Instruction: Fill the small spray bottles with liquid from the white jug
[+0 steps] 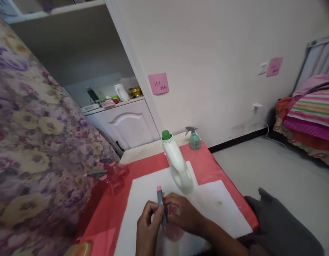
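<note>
My left hand [149, 223] pinches the grey spray head of a small spray bottle [173, 233] with a pink nozzle tip and a clear pink body. On the same bottle, my right hand [183, 212] has its fingers curled round the neck area, which they partly hide. Just beyond my hands stands a white plastic jug [176, 160] with a handle and a green piece in its open mouth. It rests on a white cloth [143, 192].
Red spray bottles [115, 181] with grey triggers are at the left edge of the red-covered table [151, 167]. A green spray bottle [194, 141] stands at the far corner. A floral curtain [41, 142] hangs along the left. A grey object [284, 220] sits at the right.
</note>
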Motion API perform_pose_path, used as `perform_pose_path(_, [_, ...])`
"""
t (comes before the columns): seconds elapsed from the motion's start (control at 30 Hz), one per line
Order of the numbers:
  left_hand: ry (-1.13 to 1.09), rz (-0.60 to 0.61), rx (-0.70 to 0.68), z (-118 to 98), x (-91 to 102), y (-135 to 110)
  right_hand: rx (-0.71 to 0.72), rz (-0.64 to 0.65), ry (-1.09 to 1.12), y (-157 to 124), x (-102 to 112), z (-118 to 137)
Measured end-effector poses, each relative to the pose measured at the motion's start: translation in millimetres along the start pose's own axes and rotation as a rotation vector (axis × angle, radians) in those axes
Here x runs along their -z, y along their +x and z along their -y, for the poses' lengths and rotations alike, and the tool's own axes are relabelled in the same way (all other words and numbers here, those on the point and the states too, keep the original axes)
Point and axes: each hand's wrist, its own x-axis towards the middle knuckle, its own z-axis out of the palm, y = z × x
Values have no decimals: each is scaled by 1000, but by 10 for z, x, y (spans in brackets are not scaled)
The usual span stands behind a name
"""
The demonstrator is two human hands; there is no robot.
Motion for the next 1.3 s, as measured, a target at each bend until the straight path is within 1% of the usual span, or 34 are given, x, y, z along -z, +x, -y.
perform_pose_path(0.1, [-25,16,-4,-7,-17,-15,-83,-105,6,-34,-2,23])
perform_pose_path(0.17, [-54,35,2,-2,-28,-23,-114,-130,2,-53,-19,23])
perform_pose_path(0.3, [-110,29,14,-4,-54,-44,-69,-44,2,-65,-5,44])
perform_pose_path(0.4, [-137,22,17,-25,-72,-63,-60,-11,-20,-64,29,72])
perform_pose_path(0.63, [-104,117,8,-121,-18,-39,-69,16,-56,-61,55,74])
perform_pose_path(0.73, [-124,161,13,-131,9,-9,-71,25,-49,-60,53,71])
perform_pose_path(0.83, [-144,143,14,-100,-5,3,-65,30,-25,-59,49,81])
perform_pose_path(0.93, [-138,105,25,-61,-40,-2,-66,7,-30,-62,31,83])
perform_pose_path(1.03, [-140,100,34,-50,-62,-9,-95,-77,-63,-77,-23,51])
perform_pose_path(1.13, [-143,103,35,-65,-67,-15,-138,-196,-82,-95,-85,16])
perform_pose_path(1.17, [-144,98,36,-70,-67,-17,-145,-213,-91,-97,-94,15])
perform_pose_path(1.23, [-146,86,39,-78,-68,-21,-133,-185,-98,-93,-84,37])
perform_pose_path(1.3, [-137,73,36,-79,-71,-25,-97,-96,-92,-82,-48,78])
